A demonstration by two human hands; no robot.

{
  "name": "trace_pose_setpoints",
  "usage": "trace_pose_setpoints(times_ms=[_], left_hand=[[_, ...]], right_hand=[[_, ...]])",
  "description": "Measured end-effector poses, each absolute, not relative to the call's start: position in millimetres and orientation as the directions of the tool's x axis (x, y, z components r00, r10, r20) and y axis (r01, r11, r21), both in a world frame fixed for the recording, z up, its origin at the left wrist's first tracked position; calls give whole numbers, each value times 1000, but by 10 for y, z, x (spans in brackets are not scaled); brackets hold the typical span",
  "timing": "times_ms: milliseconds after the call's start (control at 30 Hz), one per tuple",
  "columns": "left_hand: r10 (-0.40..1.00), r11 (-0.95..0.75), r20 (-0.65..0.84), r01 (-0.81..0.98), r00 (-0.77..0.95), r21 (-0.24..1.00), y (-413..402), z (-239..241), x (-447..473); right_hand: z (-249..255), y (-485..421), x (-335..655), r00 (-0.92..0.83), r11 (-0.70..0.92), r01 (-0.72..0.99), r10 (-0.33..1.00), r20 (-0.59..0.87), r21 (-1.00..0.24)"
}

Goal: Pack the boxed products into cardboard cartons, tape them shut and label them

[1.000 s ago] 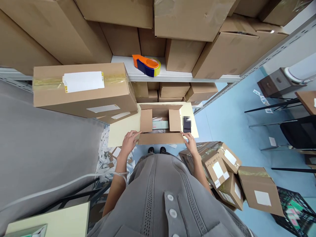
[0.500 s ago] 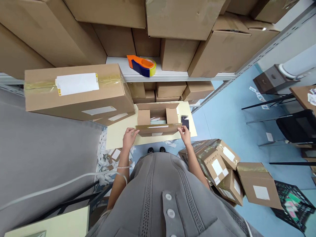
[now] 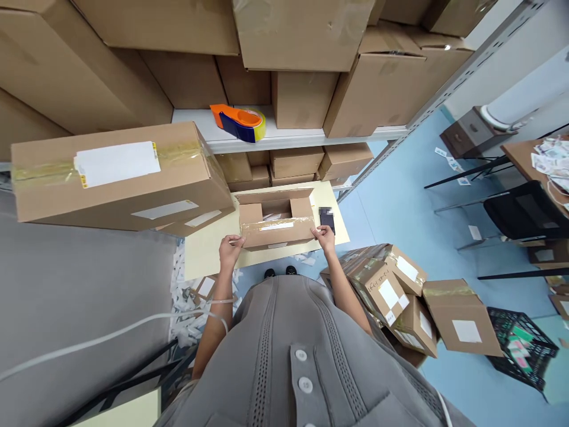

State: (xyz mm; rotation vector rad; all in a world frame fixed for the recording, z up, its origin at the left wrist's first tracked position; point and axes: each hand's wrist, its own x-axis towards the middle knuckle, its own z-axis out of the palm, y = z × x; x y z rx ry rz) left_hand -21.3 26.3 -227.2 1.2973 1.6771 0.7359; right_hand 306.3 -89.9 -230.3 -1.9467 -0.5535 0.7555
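While both hands are at the near side of an open cardboard carton [image 3: 271,240], the carton sits on the cream desk [image 3: 208,255], lengthwise across it, in front of the metal shelving.

Left hand [image 3: 231,251]: thumb and fingers closed together, gripping the near flap [image 3: 253,228] at its left end. Right hand [image 3: 324,236]: likewise closed, thumb and fingertips on the right end of the same flap. Flap slants inward over part of the opening; it carries a strip of clear tape and a white label [image 3: 276,226]. End flaps are folded inward, far flap stands up behind; between them a gap shows contents, too small to identify.

Just right of carton, on the desk: dark phone-like device [image 3: 327,222], its upper part pixelated. To the left: large taped box [image 3: 106,196] with a white label on its upper face, part of another box showing below it.

On the shelf [image 3: 284,137] beyond: orange and blue tape dispenser [image 3: 239,123] with a yellowish roll, lying in front of stored boxes. More boxes packed on the level below.

Floor, right side: pile of labelled cartons [image 3: 377,290]; near it, a black plastic crate [image 3: 502,314] with green and pink items inside. Floor, left side: paper scraps [image 3: 181,308] heaped by the grey wall.
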Motion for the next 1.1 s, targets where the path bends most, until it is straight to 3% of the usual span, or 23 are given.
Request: trace_pose_setpoints(times_ms=[100,200,300,400,567,667,1100], left_hand=[[944,324,-322,397,-75,859,273,-2324,-213],[945,321,-319,383,-71,866,279,-2361,-221],[948,315,-310,374,-75,873,275,-2406,-226],[949,315,-303,374,-91,873,267,-2461,-224],[946,325,-303,374,-118,869,253,-2509,-219],[944,329,-304,364,-127,871,242,-2511,-220],[951,300,-301,406,-64,863,252,-2414,-237]], right_hand=[[-2186,-892,3078,700,-564,193,653,-291,-803],[-1933,-786,3046,700,-605,489,702,-132,-628],[-1579,-521,2918,568,-445,756,811,142,-479],[-1259,-154,2710,300,-180,908,909,289,-378],[-1107,304,2397,25,17,972,985,172,-235],[-1208,329,2298,35,-13,975,995,95,-223],[-1944,-405,1998,65,-56,959,998,22,-277]])
